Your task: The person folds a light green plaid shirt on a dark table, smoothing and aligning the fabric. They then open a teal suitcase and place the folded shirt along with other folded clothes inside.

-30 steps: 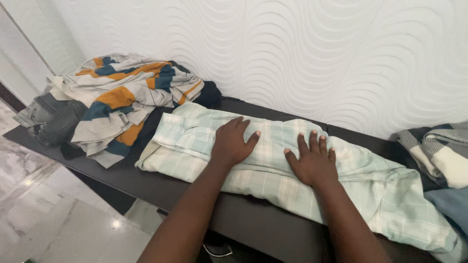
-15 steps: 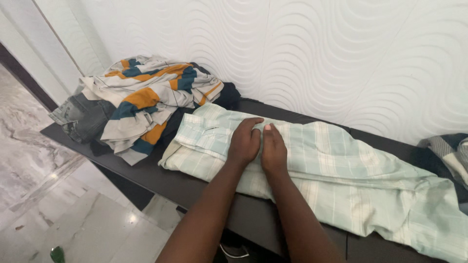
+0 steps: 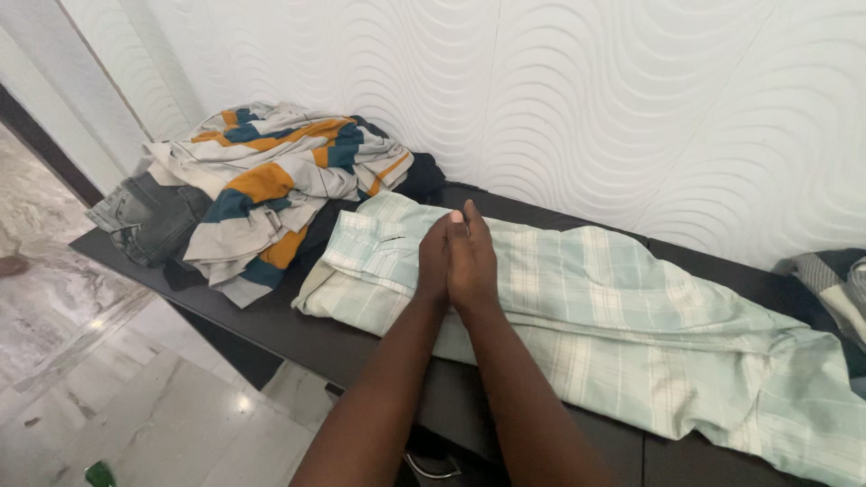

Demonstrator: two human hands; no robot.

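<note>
A pale green checked shirt lies folded lengthwise along a dark bench, collar end to the left. My left hand and my right hand rest on the shirt just right of its collar. They are pressed side by side, fingers straight and pointing towards the wall. Neither hand grips the cloth. The shirt's right end spreads out loose and wrinkled towards the bench's right side.
A heap of clothes sits at the bench's left end, with a grey, orange and teal striped garment over grey jeans. More folded cloth lies at the right edge. A white wavy wall stands behind. Marble floor lies below left.
My hands came together from apart on the shirt. My right hand slid left to meet the left one, and both now lie straight against each other near the collar.
</note>
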